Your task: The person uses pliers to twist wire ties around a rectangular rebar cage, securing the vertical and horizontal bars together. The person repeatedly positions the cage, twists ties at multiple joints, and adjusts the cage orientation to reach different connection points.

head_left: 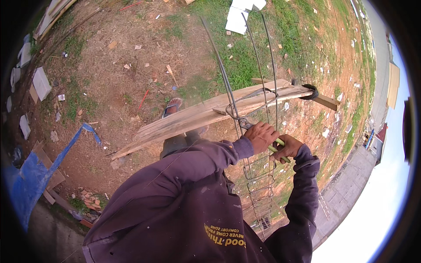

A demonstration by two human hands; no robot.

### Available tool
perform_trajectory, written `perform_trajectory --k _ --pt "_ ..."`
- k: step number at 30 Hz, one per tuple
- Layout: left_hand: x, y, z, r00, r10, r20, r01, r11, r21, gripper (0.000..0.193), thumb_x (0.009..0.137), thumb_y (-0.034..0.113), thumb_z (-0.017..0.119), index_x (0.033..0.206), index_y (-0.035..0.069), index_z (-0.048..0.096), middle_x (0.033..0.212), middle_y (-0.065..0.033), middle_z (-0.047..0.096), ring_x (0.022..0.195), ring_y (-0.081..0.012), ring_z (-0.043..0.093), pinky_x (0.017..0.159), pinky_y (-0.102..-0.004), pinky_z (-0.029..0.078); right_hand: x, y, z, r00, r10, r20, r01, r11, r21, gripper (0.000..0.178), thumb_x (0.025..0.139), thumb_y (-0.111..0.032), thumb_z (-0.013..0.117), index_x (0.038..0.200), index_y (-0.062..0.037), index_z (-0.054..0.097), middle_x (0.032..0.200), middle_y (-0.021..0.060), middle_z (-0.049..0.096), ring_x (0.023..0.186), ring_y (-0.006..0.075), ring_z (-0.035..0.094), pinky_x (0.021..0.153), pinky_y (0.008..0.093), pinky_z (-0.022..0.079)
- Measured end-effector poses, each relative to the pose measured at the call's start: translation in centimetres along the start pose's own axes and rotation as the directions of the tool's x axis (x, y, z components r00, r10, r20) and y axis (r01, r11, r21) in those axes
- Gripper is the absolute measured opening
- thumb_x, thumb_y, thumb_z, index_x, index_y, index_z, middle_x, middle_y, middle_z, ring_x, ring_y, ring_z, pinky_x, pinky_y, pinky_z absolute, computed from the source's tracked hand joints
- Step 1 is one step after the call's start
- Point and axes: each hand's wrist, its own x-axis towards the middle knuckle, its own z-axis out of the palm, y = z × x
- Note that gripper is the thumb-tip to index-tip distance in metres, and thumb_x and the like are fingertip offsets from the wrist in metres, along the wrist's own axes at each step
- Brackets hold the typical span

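Observation:
My left hand (262,136) is closed over the upper part of a pair of pincers (281,141) with green handles. My right hand (287,148) wraps the handle ends just to its right. The metal jaws point up and left, at a stirrup on the rebar cage (258,179). Between my hands and the jaws, part of the tool is hidden by my left fingers. The long bars of the cage rest across a wooden plank (188,116), and their bare ends stick out past it. Bent wire stirrups are spaced along the cage, on both sides of my hands.
A wooden post end (326,102) with a black wrap beside it juts from the plank's right end. My sandalled foot (172,106) stands beyond the plank. A blue tarp (26,184) hangs at the lower left. White scraps (237,19) litter the dirt and grass.

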Motion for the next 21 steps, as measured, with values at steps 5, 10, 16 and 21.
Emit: perform_trajectory --k 5,10,16,21 --pt "-0.2 0.3 -1.8 0.779 -0.009 0.627 -0.01 1.0 0.027 0.026 0.07 0.019 0.068 0.094 0.012 0.06 0.084 -0.0045 0.064 0.087 -0.0229 0.062 0.083 -0.0374 0.044 -0.9 4.2 13.5 0.329 -0.591 -0.736 -0.29 0.678 -0.675 0.053 0.072 -0.021 0.077 0.114 -0.002 0.051 0.086 0.0146 0.064 0.075 0.0315 0.065 0.065 0.0412 0.05" --pt "-2.2 0.3 -3.0 0.927 0.246 0.284 -0.315 0.922 0.228 0.022 0.076 0.021 0.066 0.095 0.013 0.059 0.104 -0.0048 0.064 0.103 -0.0232 0.06 0.09 -0.0435 0.044 2.0 6.6 14.1 0.641 -0.314 -0.7 0.111 0.941 -0.321 0.034 0.078 -0.023 0.077 0.096 -0.001 0.058 0.063 0.0104 0.058 0.057 0.0268 0.06 0.055 0.0392 0.048" --pt "-4.7 -2.3 -1.7 0.854 0.504 0.13 -0.512 0.858 0.033 0.012 0.074 0.02 0.064 0.08 0.014 0.056 0.079 0.0004 0.055 0.079 -0.0189 0.057 0.075 -0.0353 0.045 0.3 4.8 13.7 0.976 -0.205 -0.072 0.206 0.774 0.598 0.033 0.076 -0.023 0.082 0.079 0.001 0.06 0.059 0.0052 0.058 0.048 0.0151 0.057 0.047 0.0292 0.044" --pt "-1.8 0.3 -1.5 0.74 0.037 0.672 -0.15 0.982 0.111 0.005 0.079 0.018 0.06 0.082 0.014 0.06 0.079 -0.0021 0.063 0.083 -0.0187 0.062 0.071 -0.0348 0.045 -1.1 3.3 16.5 0.37 -0.493 -0.788 -0.187 0.791 -0.583 0.048 0.074 -0.025 0.076 0.11 -0.0017 0.054 0.088 0.0115 0.062 0.073 0.033 0.062 0.064 0.0405 0.05"
